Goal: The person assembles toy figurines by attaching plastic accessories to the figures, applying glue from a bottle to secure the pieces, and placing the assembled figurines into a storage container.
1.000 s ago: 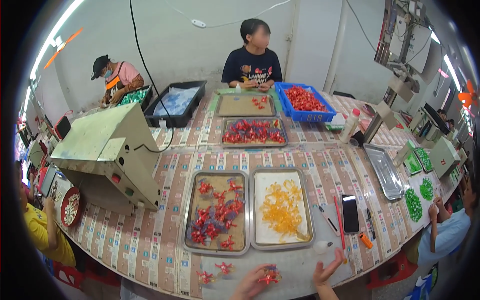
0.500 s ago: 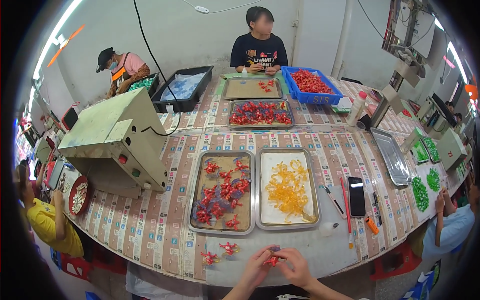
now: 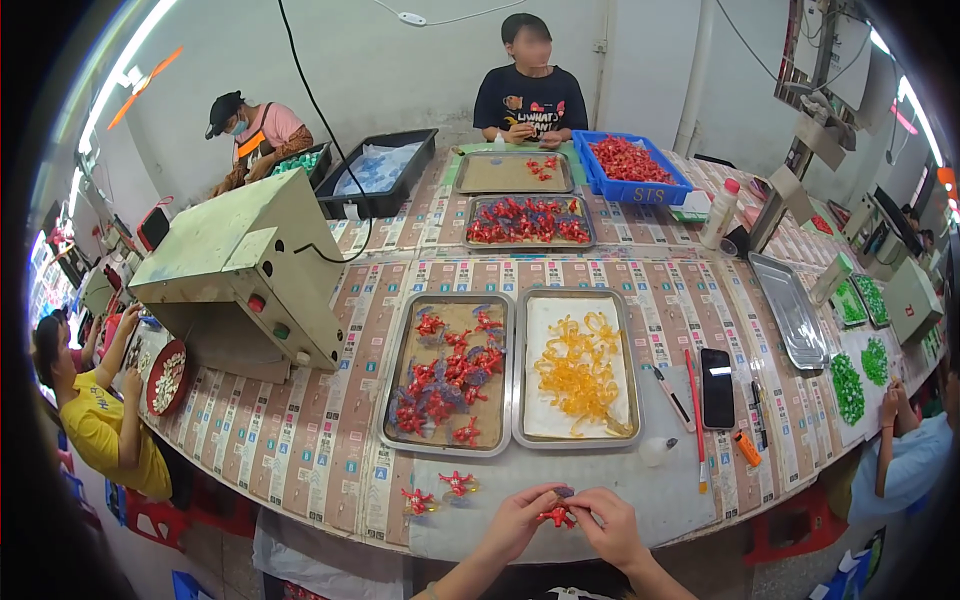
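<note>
At the near edge of the bench, both hands meet over a small red plastic piece. The left hand and the right hand are each closed on it, pinching it between fingertips from either side.

Just left of the hands, two more red pieces lie loose on the bench top near the edge. Beyond the hands stand two steel trays side by side: the left tray holds red pieces mixed with bluish ones, the right tray holds a heap of translucent orange pieces on white paper. Right of the trays lie a red pencil, a pen, a black phone and a small orange cutter.

The bench top is covered in rows of printed rectangular labels, brown and white with small coloured squares. At the left side sits a pale green machine housing with red and green buttons. Toward the far edge are two more steel trays with red pieces and a blue crate full of red parts, with a white label on its front. An empty steel tray lies toward the right edge.
</note>
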Demonstrator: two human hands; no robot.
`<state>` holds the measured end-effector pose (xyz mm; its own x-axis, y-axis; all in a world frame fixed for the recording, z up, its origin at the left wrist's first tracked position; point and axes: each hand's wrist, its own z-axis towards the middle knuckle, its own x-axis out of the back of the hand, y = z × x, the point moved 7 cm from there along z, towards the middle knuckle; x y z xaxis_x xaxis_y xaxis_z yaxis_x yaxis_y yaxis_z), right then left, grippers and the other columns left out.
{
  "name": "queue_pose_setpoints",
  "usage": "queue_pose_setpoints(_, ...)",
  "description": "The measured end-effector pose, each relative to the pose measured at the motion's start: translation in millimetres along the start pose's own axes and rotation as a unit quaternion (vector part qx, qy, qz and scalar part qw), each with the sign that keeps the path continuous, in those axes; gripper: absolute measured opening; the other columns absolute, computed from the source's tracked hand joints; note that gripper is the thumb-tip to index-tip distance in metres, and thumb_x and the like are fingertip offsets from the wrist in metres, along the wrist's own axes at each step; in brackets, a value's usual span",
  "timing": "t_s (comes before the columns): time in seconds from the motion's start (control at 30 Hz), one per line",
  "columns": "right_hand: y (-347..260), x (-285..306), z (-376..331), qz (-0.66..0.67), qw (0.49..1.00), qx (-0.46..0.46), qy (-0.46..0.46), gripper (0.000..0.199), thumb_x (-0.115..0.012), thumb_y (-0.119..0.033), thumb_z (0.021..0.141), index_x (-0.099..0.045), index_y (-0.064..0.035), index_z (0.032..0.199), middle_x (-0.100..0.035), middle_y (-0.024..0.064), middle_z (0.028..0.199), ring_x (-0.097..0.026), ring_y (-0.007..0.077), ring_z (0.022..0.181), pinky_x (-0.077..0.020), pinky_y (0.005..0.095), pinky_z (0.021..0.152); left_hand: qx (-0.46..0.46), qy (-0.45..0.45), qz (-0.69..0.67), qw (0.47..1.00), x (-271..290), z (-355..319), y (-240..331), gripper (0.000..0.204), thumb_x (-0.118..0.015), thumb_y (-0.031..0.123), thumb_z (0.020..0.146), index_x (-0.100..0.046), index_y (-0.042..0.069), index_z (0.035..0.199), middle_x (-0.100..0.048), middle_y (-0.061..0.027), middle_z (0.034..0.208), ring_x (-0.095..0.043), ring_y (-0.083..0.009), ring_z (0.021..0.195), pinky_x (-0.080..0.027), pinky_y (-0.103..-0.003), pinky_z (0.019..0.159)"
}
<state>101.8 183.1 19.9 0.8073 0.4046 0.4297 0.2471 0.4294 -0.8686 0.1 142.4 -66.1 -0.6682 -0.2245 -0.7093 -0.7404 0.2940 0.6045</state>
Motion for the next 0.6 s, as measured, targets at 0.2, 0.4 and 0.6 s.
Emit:
queue_pose_setpoints(0.2, -7.8, 4.6, 3.3, -0.039, 0.998, 0.042, 0.023, 0.017, -0.055, 0.004, 0.072, -0.058, -0.0003, 0.088, -0.058, 0.0128, 0.08, -0.058, 0.0242, 0.07, -0.0464, 0.0281, 0.062, -0.008, -0.001, 0.012, 1.0, -4.2, 3.2, 4.3, 0.03, -0.049, 0.012, 0.084, -0.049, -0.004, 0.108, -0.056, -0.0096, 0.1, -0.053, -0.0128, 0.09, -0.041, -0.024, 0.081)
queue_pose_setpoints(0.4, -18.3, 8.5, 14.7, -0.055, 0.994, 0.086, 0.024, 0.017, -0.054, 0.005, 0.072, -0.055, -0.0001, 0.088, -0.058, 0.0123, 0.078, -0.057, 0.0248, 0.067, -0.0462, 0.0287, 0.059, -0.011, 0.001, 0.024, 1.0, -8.9, 6.5, 14.7, 0.03, -0.049, 0.012, 0.084, -0.048, -0.005, 0.109, -0.055, -0.0095, 0.099, -0.053, -0.0127, 0.09, -0.042, -0.024, 0.081)
queue_pose_setpoints(0.6, -17.5, 10.6, 14.2, -0.044, 0.996, 0.075, 0.026, 0.016, -0.054, 0.006, 0.072, -0.055, -0.0002, 0.086, -0.058, 0.012, 0.076, -0.057, 0.0239, 0.064, -0.0458, 0.0282, 0.057, -0.007, -0.027, 0.001, 1.0, -10.9, 6.8, 13.4, 0.03, -0.049, 0.012, 0.084, -0.048, -0.004, 0.109, -0.055, -0.009, 0.101, -0.052, -0.0128, 0.092, -0.041, -0.024, 0.081)
